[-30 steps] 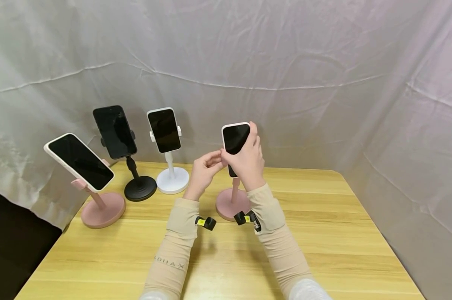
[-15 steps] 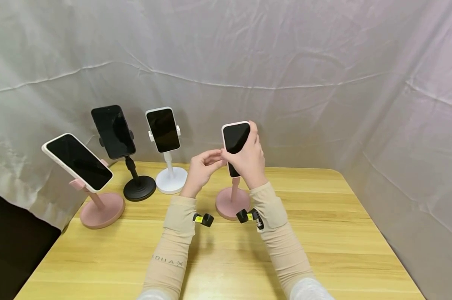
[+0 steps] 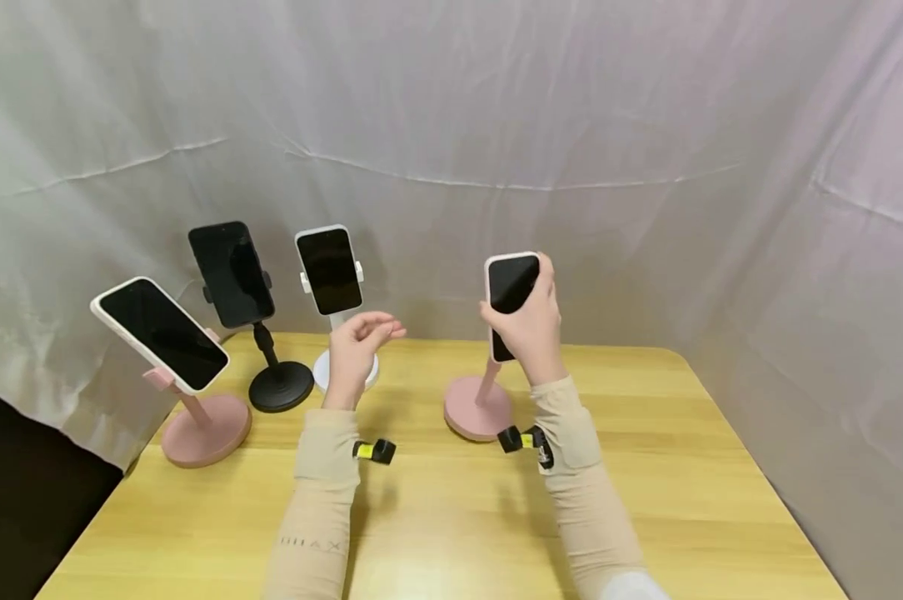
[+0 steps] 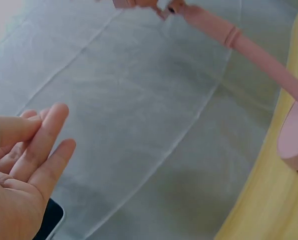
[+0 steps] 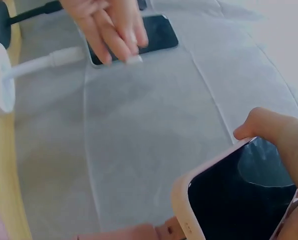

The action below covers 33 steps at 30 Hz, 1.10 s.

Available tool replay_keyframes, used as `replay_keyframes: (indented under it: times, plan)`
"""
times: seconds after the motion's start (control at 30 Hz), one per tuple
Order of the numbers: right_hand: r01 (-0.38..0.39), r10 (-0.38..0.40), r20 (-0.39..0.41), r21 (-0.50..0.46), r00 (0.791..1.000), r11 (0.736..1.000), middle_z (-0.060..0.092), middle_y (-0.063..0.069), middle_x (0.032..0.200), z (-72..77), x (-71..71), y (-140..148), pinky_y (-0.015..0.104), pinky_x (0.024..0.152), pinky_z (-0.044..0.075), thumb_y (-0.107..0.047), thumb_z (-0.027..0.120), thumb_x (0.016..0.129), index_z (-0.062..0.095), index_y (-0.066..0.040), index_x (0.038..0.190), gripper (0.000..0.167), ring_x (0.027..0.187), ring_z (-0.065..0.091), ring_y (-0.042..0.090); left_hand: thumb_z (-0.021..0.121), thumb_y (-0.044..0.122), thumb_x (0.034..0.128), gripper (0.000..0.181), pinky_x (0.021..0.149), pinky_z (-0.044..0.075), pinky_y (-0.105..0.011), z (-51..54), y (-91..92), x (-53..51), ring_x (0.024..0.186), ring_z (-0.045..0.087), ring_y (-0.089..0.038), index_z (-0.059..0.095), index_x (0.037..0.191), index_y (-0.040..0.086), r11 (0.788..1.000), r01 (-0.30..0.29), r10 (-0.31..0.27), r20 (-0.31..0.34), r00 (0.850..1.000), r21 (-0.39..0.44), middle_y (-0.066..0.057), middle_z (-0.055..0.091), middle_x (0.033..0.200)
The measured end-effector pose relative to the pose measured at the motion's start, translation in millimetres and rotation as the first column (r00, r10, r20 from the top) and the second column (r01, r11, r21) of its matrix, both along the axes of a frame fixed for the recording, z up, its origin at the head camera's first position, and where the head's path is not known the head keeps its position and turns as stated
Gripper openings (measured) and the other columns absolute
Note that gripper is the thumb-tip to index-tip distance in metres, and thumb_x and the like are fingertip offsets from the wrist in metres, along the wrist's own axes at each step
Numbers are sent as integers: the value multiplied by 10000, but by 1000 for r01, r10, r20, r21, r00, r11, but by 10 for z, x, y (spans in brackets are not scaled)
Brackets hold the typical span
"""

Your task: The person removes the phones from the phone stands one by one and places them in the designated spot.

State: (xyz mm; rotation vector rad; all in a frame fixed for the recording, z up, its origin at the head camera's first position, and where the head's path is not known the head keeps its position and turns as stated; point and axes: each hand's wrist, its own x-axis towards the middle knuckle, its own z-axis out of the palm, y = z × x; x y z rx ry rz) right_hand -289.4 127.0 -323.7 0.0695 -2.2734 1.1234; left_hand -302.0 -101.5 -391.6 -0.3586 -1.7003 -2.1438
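Note:
My right hand (image 3: pixel 532 329) grips a phone in a pale pink case (image 3: pixel 513 287) across its width, thumb on the left edge and fingers on the right. The phone sits at the top of a pink phone stand (image 3: pixel 477 408), whose stem leans a little; I cannot tell whether its base lies flat on the table. The stand's joint and stem (image 4: pixel 213 27) also show in the left wrist view. My left hand (image 3: pixel 352 354) hovers apart from it, before the white phone stand (image 3: pixel 372 373), fingers loosely bent, thumb near the fingertips, holding nothing.
To the left stand a white-stand phone (image 3: pixel 330 271), a black phone (image 3: pixel 230 275) on a black stand (image 3: pixel 281 386), and a white-cased phone (image 3: pixel 164 333) on another pink stand (image 3: pixel 207 431). A grey cloth (image 3: pixel 451 100) hangs behind the wooden table (image 3: pixel 436 517).
My left hand has come away from the phone and moved left. With the right hand still gripping it, the phone and its pink stand have shifted right. The view has tilted slightly.

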Motion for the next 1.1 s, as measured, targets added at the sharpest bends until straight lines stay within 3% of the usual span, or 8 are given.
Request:
replay_keyframes:
  times: [0.17,0.6,0.9,1.1]
  plan:
    - [-40,39,16,60,999,997,442,157,1442,-90,27,9,567,905,488,-426,792,725,130,-281,1546,1065,1184,524,392,657,81,924,234,883,559,-262,-67,40,77,816,746,-142,641,1052,-114,994,55,-57,-16,998,-91,-9,755,872]
    - [-77,77,45,-7,996,997,434,176,1447,-50,55,-48,557,904,490,-420,801,738,119,-254,1545,1070,1144,549,409,657,58,917,229,863,567,-263,-90,222,76,789,735,-82,641,1043,-133,994,66,-68,-16,998,-88,-350,673,997]
    - [-116,121,62,-83,991,990,467,202,1408,-6,88,-26,555,895,496,-435,809,732,107,-305,1540,1078,1138,555,424,658,59,917,222,872,569,-291,-61,317,89,812,733,-90,645,1049,-119,990,99,-102,-18,995,-103,-345,672,1021]
    - [-125,128,22,-114,992,986,504,195,1361,13,81,-25,538,887,499,-422,816,729,115,-350,1534,1070,1111,562,396,654,50,918,231,875,570,-310,-46,380,73,811,732,-86,636,1052,-137,987,122,-124,-18,992,-102,-355,665,1031]
